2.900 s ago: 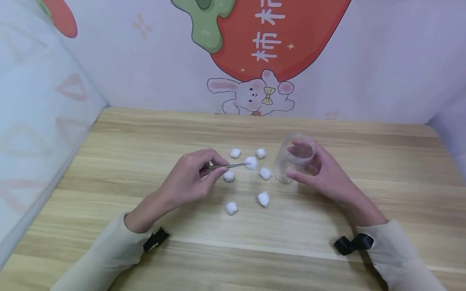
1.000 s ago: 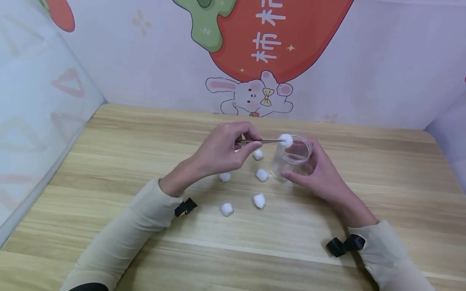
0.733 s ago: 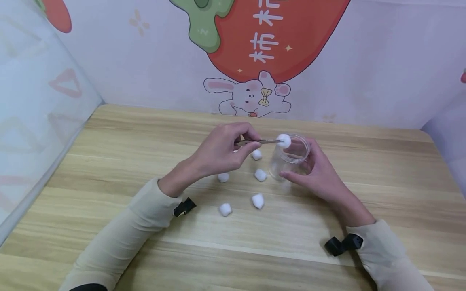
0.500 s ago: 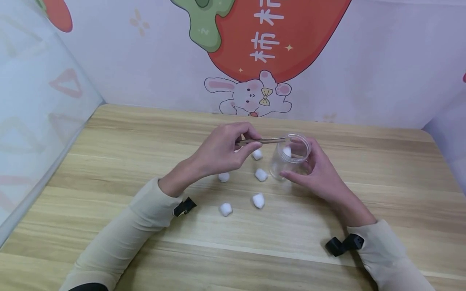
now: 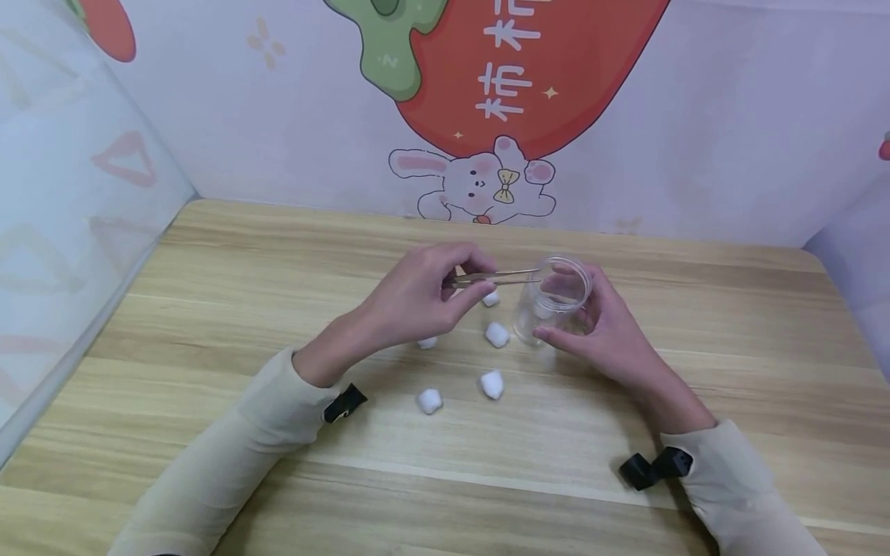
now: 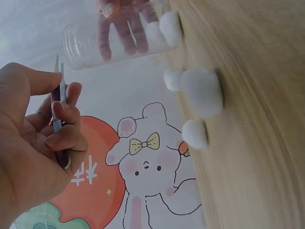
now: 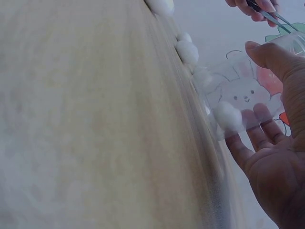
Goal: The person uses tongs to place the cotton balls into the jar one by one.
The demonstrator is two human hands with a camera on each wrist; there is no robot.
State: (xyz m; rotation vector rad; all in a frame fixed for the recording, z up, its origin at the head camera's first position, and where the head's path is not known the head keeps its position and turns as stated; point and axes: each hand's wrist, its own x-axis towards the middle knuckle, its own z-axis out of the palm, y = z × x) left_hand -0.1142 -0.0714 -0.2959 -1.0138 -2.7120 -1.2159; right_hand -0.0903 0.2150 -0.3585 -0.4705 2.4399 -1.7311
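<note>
My left hand [image 5: 420, 297] pinches a pair of metal tweezers [image 5: 480, 279] between thumb and fingers. Their two tips stand apart, with nothing between them, at the left rim of a clear jar [image 5: 530, 318]. The right hand [image 5: 622, 340] holds this jar upright on the table, thumb at the front and fingers wrapped behind. Inside, near the bottom, lies a white cotton ball [image 7: 228, 116], seen through the wall in the right wrist view. Left of the jar, several more cotton balls sit on the table, among them a middle cotton ball [image 5: 497, 334] and a nearer cotton ball [image 5: 492, 384].
The wood-grain table [image 5: 389, 479] runs back to a pale wall sheet [image 5: 313, 116] printed with a rabbit and a big red fruit. Another cotton ball [image 5: 429, 401] lies toward the front. The left forearm reaches over the table's left half.
The tweezers lifted a cotton ball from the table and carried it right to the jar. It dropped inside, and the tips have spread. The right hand keeps its hold on the jar.
</note>
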